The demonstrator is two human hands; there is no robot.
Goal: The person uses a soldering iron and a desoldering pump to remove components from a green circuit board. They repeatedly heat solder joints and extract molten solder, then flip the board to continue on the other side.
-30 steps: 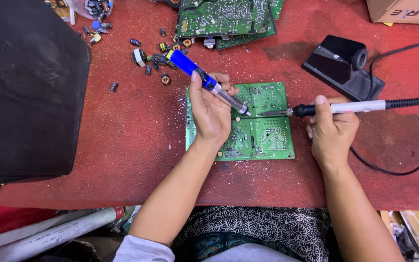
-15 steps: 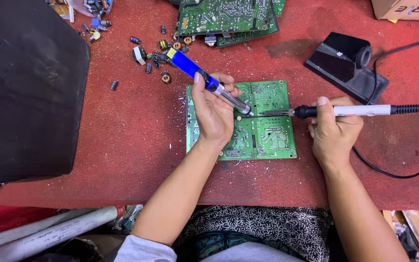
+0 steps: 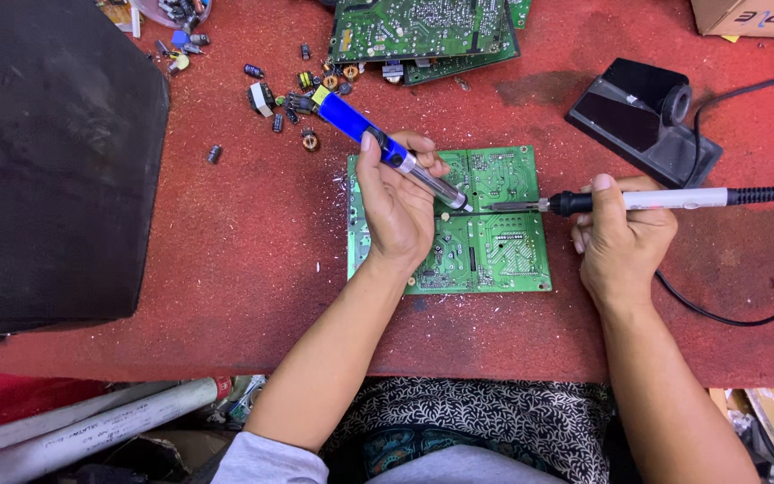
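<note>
A green circuit board (image 3: 503, 242) lies flat on the red table (image 3: 253, 251). My left hand (image 3: 398, 208) rests on the board's left part and grips a blue and silver desoldering pump (image 3: 378, 143), whose tip points down at the board's middle. My right hand (image 3: 622, 237) holds a soldering iron (image 3: 665, 199) with a white and black handle, lying level; its metal tip touches the board just right of the pump's tip. The iron's black cable (image 3: 736, 314) runs off to the right.
A black soldering iron stand (image 3: 642, 121) sits at the upper right, a cardboard box (image 3: 754, 16) beyond it. More green boards (image 3: 423, 31) are stacked at the top, loose small components (image 3: 284, 99) scattered left of them. A large black panel (image 3: 47, 161) covers the left.
Both hands and their tools have stayed almost in place on the board; the view has shifted slightly.
</note>
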